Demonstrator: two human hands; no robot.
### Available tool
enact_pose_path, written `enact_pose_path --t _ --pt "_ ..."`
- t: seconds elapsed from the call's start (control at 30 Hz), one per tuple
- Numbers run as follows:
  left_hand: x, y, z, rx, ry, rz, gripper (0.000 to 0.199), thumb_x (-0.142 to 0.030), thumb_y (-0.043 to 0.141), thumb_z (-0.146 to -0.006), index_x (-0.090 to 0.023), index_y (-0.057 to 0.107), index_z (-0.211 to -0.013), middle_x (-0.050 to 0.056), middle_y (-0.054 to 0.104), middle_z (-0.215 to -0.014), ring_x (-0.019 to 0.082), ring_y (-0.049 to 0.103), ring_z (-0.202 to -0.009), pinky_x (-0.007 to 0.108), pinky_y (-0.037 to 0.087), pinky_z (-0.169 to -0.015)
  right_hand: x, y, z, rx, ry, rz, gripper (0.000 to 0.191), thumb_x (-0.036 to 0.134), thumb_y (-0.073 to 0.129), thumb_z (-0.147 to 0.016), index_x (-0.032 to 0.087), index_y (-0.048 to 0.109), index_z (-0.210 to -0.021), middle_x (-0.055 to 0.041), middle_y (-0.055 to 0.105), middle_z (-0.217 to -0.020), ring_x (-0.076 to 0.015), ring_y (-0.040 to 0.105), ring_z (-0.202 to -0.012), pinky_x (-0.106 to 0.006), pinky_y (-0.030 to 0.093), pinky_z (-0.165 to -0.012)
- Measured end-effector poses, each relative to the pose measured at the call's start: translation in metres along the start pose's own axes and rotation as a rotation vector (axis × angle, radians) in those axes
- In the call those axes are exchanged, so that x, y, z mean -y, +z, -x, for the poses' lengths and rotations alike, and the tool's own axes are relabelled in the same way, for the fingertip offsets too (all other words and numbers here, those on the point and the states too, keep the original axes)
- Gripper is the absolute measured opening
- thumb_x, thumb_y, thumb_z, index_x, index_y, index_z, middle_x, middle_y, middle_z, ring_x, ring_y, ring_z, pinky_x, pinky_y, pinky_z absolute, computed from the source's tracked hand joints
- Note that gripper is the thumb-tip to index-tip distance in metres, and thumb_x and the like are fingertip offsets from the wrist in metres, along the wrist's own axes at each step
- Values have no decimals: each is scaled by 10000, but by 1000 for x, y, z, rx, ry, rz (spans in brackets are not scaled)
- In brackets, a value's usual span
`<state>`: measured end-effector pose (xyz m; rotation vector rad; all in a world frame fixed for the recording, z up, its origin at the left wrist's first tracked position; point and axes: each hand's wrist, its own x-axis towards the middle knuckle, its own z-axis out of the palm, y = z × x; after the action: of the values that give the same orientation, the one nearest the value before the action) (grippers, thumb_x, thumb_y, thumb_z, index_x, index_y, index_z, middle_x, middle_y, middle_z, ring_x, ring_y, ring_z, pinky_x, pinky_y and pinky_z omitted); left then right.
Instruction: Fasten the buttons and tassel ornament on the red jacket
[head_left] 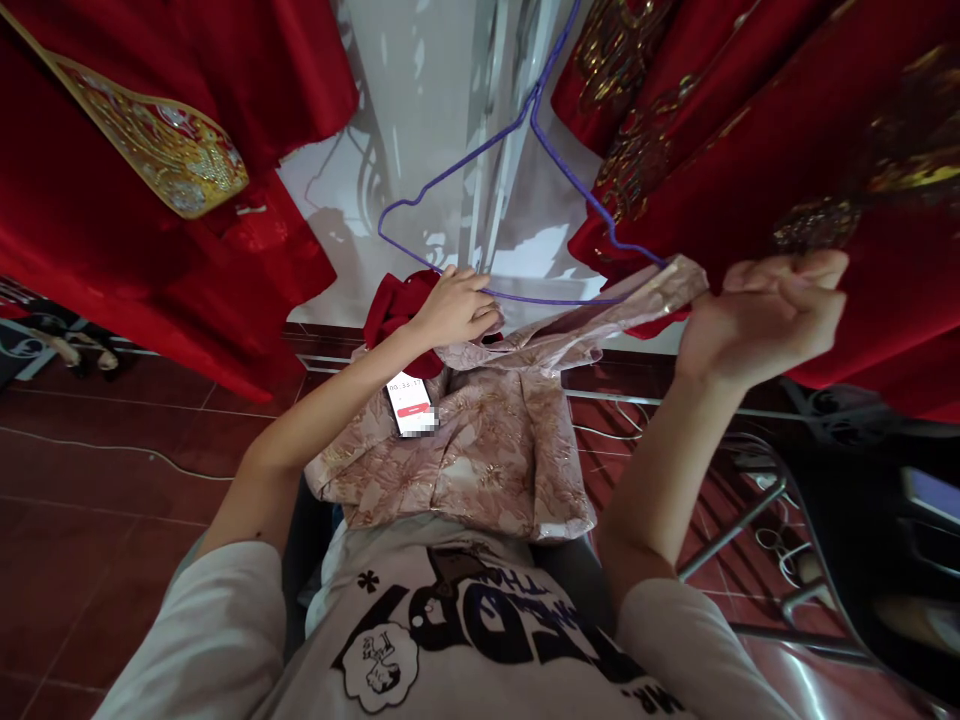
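A pink brocade garment point(495, 450) with a floral pattern lies across my lap. A strip of it point(585, 335) rises to the right and covers the right end of a purple hanger point(570, 175). My left hand point(457, 308) is closed on the garment's upper edge, against the hanger's lower bar. The hanger's left end is bare. Beyond the covered end, my right hand point(776, 310) is raised with curled fingers, its wrist beside the fabric. Whatever those fingers hold, if anything, is hidden. Dark red cloth point(397, 315) bunches behind my left hand.
A lit phone point(411, 404) lies on the garment. Red embroidered clothes hang at the left point(187, 120) and right point(720, 130). A black chair point(847, 530) with metal legs stands at the right, with cables point(780, 550) near it. Shoes point(86, 350) are on the left.
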<state>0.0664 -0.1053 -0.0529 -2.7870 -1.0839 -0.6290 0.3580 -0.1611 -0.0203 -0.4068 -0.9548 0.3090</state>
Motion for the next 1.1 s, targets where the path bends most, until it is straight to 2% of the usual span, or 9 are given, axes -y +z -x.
enact_pose_path --t 0.13,0.23,0.37,0.5,0.7,0.77,0.87,1.0,1.1 --pt "-12 9 -11 18 18 12 301 -238 512 -956 -167 744 -777 87 641 -868 274 601 -978 463 411 -921 0 48 -10 195 52 82 188 280 457 -669 235 283 -725 30 286 -648 -132 427 -594 -318 401 -686" --pt "-19 12 -16 18 13 40 319 -260 497 -977 -173 749 -802 84 646 -895 270 601 -1002 458 408 -931 -2 69 -12 245 125 178 153 244 498 -664 243 362 -734 -22 475 -758 -170 556 -769 -365 467 -854" --pt "-18 14 -18 17 -2 87 362 -259 462 -1003 -187 732 -774 73 641 -898 257 600 -997 452 404 -925 -13 59 -10 360 227 457 197 157 526 -762 245 495 -936 -70 616 -1071 -159 609 -1036 -353 444 -1053" --pt "-15 12 -14 -10 -10 123 381 -244 414 -1028 -199 724 -811 67 627 -926 251 587 -999 471 397 -944 -26 47 -8 527 202 715 207 218 571 -896 264 485 -1079 -98 585 -1215 -179 584 -1118 -364 451 -1029" --pt "-10 -7 8 -125 -82 114 208 -241 483 -993 -213 651 -1112 133 539 -1291 303 472 -1267 522 360 -1050 -33 50 -6 512 209 770 225 439 582 -951 285 514 -1101 -28 549 -842 -193 506 -771 -367 428 -819" --pt "4 -13 18 -203 -215 88 248 -236 503 -977 -209 588 -1208 158 488 -1354 324 397 -1344 547 342 -1071 -31 48 -6 493 237 751 279 518 577 -948 298 514 -1106 -27 545 -836 -204 508 -791 -386 415 -836" --pt "44 -17 31 -361 -426 60 294 -252 582 -941 -208 537 -1228 170 473 -1361 341 345 -1381 560 333 -1095 -25 46 -7 491 268 771 351 618 572 -922 329 522 -1115 -52 606 -889 -242 543 -900 -434 415 -892" --pt "114 -21 40 -588 -653 193 434 -273 753 -798 -228 521 -1162 127 544 -1233 345 440 -1309 518 422 -1073 -17 49 -10 494 274 830 400 695 544 -898 362 530 -1120 -65 657 -896 -280 567 -984 -481 440 -905" --pt "157 -24 38 -597 -740 334 459 -216 788 -703 -214 523 -1077 89 561 -1088 329 543 -1189 524 465 -1040 -17 50 -10 500 271 848 403 705 519 -904 377 522 -1139 -58 667 -889 -278 574 -980 -483 448 -898"
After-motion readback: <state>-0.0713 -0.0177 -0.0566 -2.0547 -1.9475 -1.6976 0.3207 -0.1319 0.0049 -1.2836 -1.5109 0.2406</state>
